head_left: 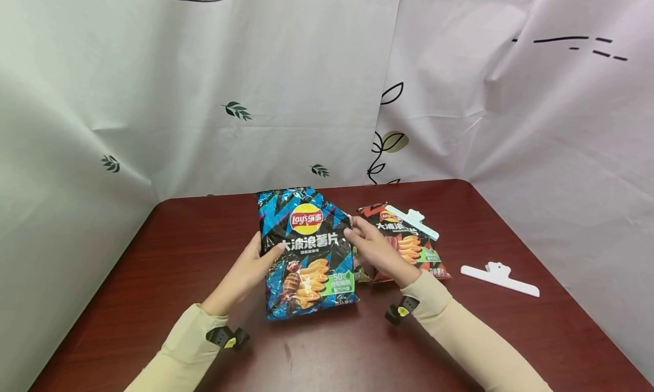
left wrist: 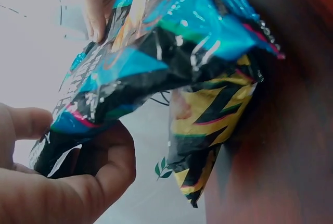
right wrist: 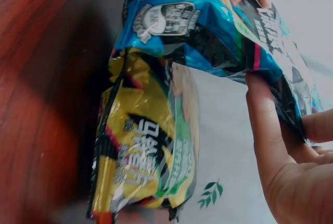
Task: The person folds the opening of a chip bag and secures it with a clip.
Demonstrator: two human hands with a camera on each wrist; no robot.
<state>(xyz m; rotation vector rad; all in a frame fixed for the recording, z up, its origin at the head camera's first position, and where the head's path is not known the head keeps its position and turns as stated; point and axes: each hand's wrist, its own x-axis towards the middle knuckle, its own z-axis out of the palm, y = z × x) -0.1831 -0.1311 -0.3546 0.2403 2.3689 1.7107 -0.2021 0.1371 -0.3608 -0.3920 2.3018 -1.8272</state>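
The light is bright and even, with soft shadows on the table (head_left: 153, 278) under both forearms. Glare shines on the blue bag (left wrist: 171, 41) between the hands. Wrist views are blurred at the edges.

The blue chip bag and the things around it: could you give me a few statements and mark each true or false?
1. Both hands hold the blue chip bag: left hand, right hand. True.
2. A white clip is clamped on the red chip bag. True.
3. A yellow chip bag lies on top of the blue one. False: it lies behind it.
4. The loose white clip lies left of the bags. False: it lies right of them.
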